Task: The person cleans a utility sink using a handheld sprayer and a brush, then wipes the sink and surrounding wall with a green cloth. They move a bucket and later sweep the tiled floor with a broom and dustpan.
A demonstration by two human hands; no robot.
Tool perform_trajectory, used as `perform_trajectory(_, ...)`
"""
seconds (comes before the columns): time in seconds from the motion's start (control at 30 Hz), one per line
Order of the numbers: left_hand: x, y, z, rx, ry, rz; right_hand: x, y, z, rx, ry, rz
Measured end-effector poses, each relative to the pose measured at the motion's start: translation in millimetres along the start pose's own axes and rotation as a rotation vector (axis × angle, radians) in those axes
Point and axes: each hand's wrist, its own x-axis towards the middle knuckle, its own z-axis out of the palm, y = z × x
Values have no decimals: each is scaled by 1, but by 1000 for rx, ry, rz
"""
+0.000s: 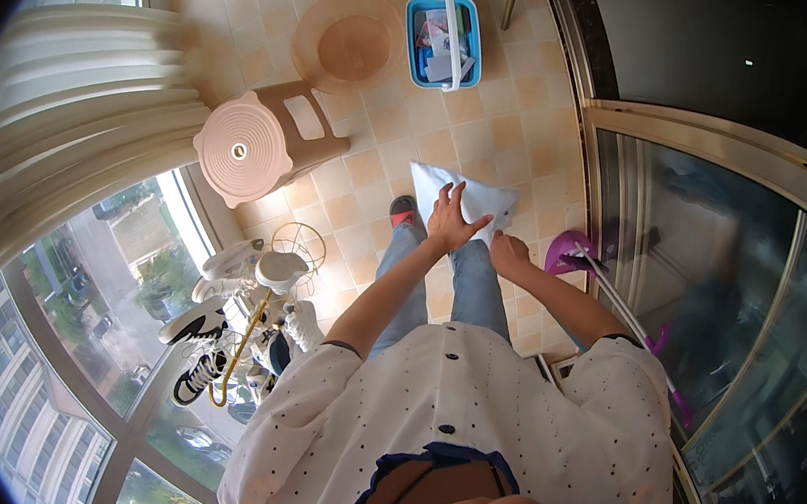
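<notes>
In front of my legs, a white cloth (482, 195), or a similar thin sheet, hangs or is held above the tiled floor. My left hand (455, 217) lies over its near part with the fingers spread, the thumb pointing right. My right hand (509, 253) is closed at the lower right edge of the sheet, with a bit of it at the fingertips. A dark shoe with a red part (402, 210) shows just left of the sheet.
Ahead stand a blue basket with a white handle (408, 41), holding assorted items, and a translucent basin (309, 36). A pink plastic stool (242, 149) and a rack of shoes (240, 353) are on the left. A purple dustpan or broom head (568, 252) is beside the sliding glass door (688, 272).
</notes>
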Motion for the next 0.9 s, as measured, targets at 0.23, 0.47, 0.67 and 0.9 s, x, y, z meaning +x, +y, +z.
perform_trajectory(0.23, 42, 24, -3, 458, -144, -111, -5, -23, -19, -134, 94, -361)
perform_trajectory(0.47, 45, 19, -35, 318, 94, -48, 7, 1, -56, -136, 109, -403)
perform_trajectory(0.67, 35, 29, -55, 80, 221, -45, 30, 36, -97, -96, -12, -387)
perform_trajectory(0.9, 41, 34, -103, -227, 504, -42, 52, 26, -180, 340, -391, -217)
